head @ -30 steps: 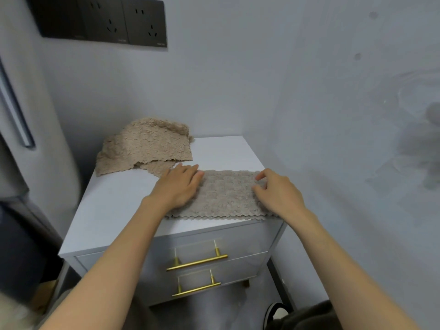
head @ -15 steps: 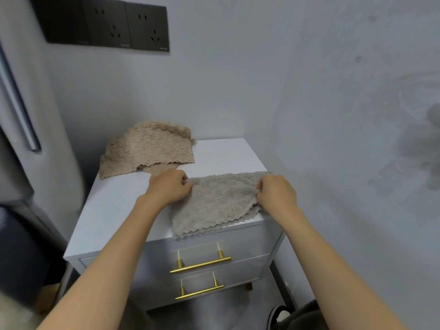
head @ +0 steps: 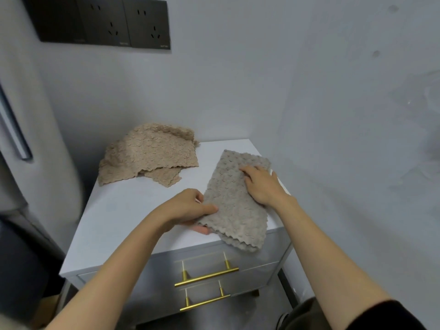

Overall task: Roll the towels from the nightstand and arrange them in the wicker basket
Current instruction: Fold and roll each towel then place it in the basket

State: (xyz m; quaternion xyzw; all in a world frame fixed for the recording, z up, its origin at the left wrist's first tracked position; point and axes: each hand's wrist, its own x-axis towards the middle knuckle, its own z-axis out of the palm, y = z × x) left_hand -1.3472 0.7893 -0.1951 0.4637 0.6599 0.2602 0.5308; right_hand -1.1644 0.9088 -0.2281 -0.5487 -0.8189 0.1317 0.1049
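Note:
A grey-beige towel (head: 234, 210), folded into a long strip, lies on the right side of the white nightstand (head: 133, 215), running front to back with its near end hanging over the front edge. My left hand (head: 190, 209) pinches the strip's left edge near the front. My right hand (head: 260, 184) rests flat on its far half, fingers spread. A pile of tan towels (head: 148, 154) lies crumpled at the back left of the nightstand top. No wicker basket is in view.
The nightstand stands in a corner, with walls behind and to the right. Its two drawers have gold bar handles (head: 206, 277). Black wall sockets (head: 104, 22) sit above. A grey rounded surface (head: 35, 163) stands at the left.
The grey-beige towel was lying sideways along the front edge; both hands lifted it, folded it narrower and turned it, so it now runs front to back.

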